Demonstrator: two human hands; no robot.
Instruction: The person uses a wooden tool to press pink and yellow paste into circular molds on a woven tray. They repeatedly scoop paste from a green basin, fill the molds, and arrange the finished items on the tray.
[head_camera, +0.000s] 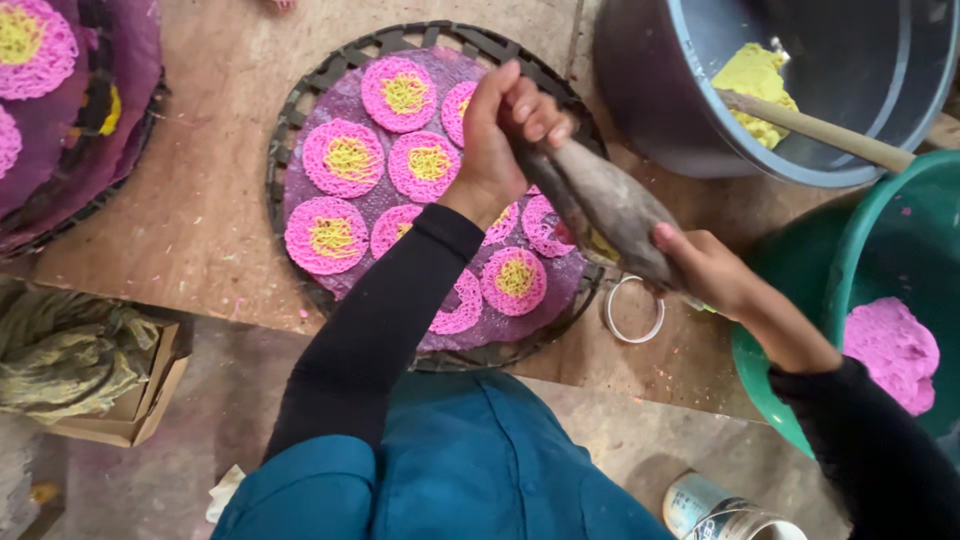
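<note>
Worn wooden board (200, 200) holds a woven tray (300, 110) of pink-yellow lace discs (343, 158); left hand (505, 130) clenches the grey piping bag (600, 205) top, right hand (705, 265) grasps its tip over the tray's right edge, mid-piping, so next needs steady squeezing over the unfinished disc.

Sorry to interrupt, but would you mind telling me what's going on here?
A person grips a grey cloth piping bag with both hands: the left hand at its twisted top, the right hand near its tip. It is held over a round woven tray covered with pink lacy discs with yellow centres. Tubs of yellow paste and pink paste stand nearby.
</note>
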